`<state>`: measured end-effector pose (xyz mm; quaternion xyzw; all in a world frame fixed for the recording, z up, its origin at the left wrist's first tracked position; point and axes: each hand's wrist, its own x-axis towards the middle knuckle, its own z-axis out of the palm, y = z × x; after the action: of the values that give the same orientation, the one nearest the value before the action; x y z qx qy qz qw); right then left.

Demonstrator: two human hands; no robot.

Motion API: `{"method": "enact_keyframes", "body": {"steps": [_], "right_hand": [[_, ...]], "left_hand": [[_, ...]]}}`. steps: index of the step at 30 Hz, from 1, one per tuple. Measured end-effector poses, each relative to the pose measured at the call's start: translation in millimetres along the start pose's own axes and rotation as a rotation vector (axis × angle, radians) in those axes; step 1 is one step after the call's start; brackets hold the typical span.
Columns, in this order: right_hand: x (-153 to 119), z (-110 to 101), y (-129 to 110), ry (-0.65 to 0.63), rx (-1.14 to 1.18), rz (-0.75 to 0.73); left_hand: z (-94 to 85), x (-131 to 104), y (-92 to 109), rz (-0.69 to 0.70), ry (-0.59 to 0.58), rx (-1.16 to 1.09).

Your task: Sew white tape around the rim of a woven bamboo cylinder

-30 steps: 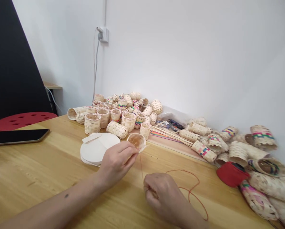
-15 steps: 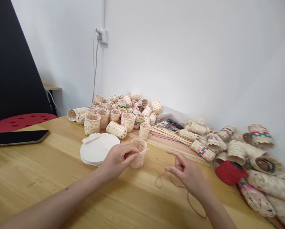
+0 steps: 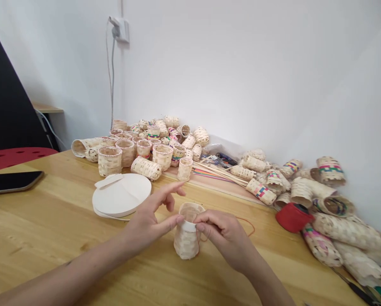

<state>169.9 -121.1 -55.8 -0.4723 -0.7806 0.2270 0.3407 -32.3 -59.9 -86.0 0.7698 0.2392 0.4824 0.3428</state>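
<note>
A small woven bamboo basket (image 3: 186,245) stands on the table in front of me, its open mouth tilted slightly toward me. A pale band (image 3: 189,226) runs around its near rim. My right hand (image 3: 227,236) pinches the rim on its right side, thumb outside. An orange-red thread (image 3: 249,225) trails from behind that hand, and a piece of it hangs down the basket's side. My left hand (image 3: 150,214) has its fingers spread above and to the left of the basket, the thumb tip touching the band. Whether a needle is in the right fingertips, I cannot tell.
A flat white coil of strip (image 3: 123,199) lies on the wooden table (image 3: 59,225) to the left. Many woven baskets (image 3: 110,163) are heaped along the wall and on the right. A phone (image 3: 12,182), a red pouch-like object (image 3: 294,217) and thin sticks (image 3: 220,173) also lie there.
My right hand has moved left onto the basket's rim and closed on it. My left hand's fingers have spread apart. The basket sits nearer me, and the view has shifted right.
</note>
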Motion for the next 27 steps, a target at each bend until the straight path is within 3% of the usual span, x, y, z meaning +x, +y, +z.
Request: {"method": "enact_keyframes", "body": {"steps": [2,5,7,11,16,21,27], "right_hand": [[0,-1,-2,0.009,0.047,0.008],[0,0,-5,0.03,0.089,0.006],[0,2,-5,0.042,0.102,-0.002],[0,6,-5,0.114,0.071,0.059],[0,9,-7,0.236,-0.047,0.097],[1,12,-5,0.212,0.042,0.078],[5,18,7,0.176,0.215,0.156]], "left_hand": [[-0.7,1,-6,-0.107,-0.069,-0.155],[4.1,2,-12,-0.328,-0.3,-0.489],[9.5,0,-11,-0.443,-0.389,-0.649],[16.1,-1,-4,-0.546,-0.303,-0.791],[13.7,3,-3,-0.551,-0.203,-0.806],[12.9,4,-11,-0.486,-0.106,-0.656],[10.4,1,-20,-0.333,-0.172,-0.311]]}}
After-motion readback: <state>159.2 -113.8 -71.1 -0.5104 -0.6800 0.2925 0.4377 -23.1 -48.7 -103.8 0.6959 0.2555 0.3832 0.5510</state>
